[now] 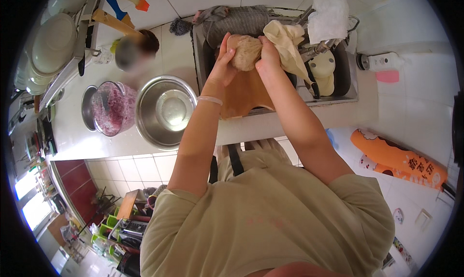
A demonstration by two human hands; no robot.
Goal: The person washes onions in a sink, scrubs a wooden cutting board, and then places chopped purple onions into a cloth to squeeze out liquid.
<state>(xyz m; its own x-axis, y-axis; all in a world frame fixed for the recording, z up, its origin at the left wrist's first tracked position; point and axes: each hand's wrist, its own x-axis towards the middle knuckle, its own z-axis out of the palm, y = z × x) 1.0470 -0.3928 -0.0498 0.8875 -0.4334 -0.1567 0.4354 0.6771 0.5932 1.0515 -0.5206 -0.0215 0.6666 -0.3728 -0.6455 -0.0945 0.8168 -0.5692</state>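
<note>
Over the sink [346, 95] I hold a bulging, wet tan cloth bundle [246, 54]. My left hand [225, 61] cups its left side. My right hand [270, 54] grips the gathered neck on the right. A loose cream end of cloth [286, 41] flares out beyond my right hand and droops towards the faucet. What fills the bundle is hidden by the cloth. Below my hands, a wooden cutting board [246, 95] lies across the left part of the sink.
Left of the sink, a stainless steel bowl [142, 110] stands beside a clear pitcher [114, 110] smeared with purple residue. A grey cloth [239, 21] drapes the sink's back rim. White material covers the faucet [315, 50]. A black-handled utensil [314, 83] leans in the right basin.
</note>
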